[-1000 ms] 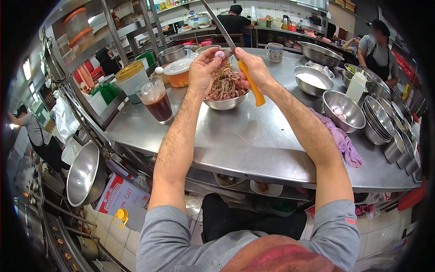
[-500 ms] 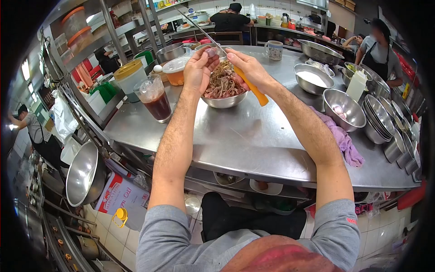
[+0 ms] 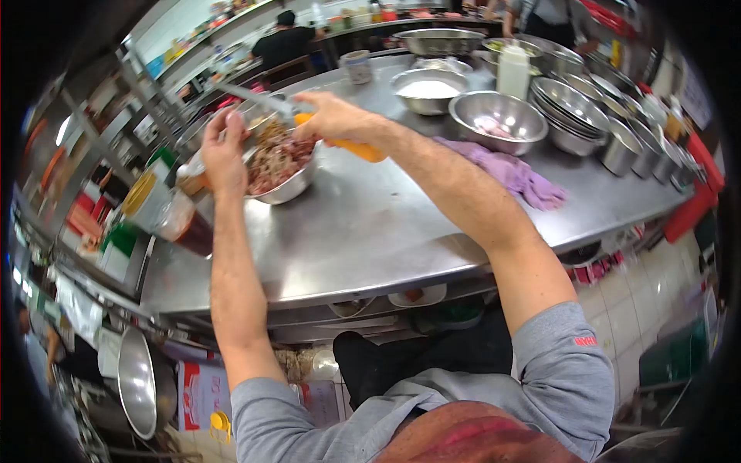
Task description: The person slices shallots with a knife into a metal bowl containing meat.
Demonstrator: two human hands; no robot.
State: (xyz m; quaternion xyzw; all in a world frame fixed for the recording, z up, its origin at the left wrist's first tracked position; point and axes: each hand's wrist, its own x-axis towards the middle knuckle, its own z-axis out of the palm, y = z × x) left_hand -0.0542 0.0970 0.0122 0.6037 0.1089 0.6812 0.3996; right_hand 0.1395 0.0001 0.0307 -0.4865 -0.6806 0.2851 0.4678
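Note:
My right hand (image 3: 337,121) is closed round the orange handle of a knife (image 3: 360,150). Its long blade slants up and leftward, above a steel bowl (image 3: 287,190). Strips of brownish-pink meat (image 3: 279,158) fill this bowl, which stands on the steel table. To the left of the bowl is my left hand (image 3: 225,154), raised with its fingers curled. Whatever lies between those fingers is hidden; a small pinkish peeled bulb, like a shallot, showed there in the earlier view.
Rightward on the table (image 3: 370,231) are a bowl of white powder (image 3: 428,90), a bowl of pinkish bulbs (image 3: 500,137), a purple cloth (image 3: 505,171), a squeeze bottle (image 3: 513,71) and stacked bowls (image 3: 573,116). A jug of dark liquid (image 3: 187,225) stands left, a mug (image 3: 356,68) behind.
The camera has turned rightward, so the table and bowls have shifted left in view. My hands have moved apart a little, and the bulb in my left hand no longer shows clearly.

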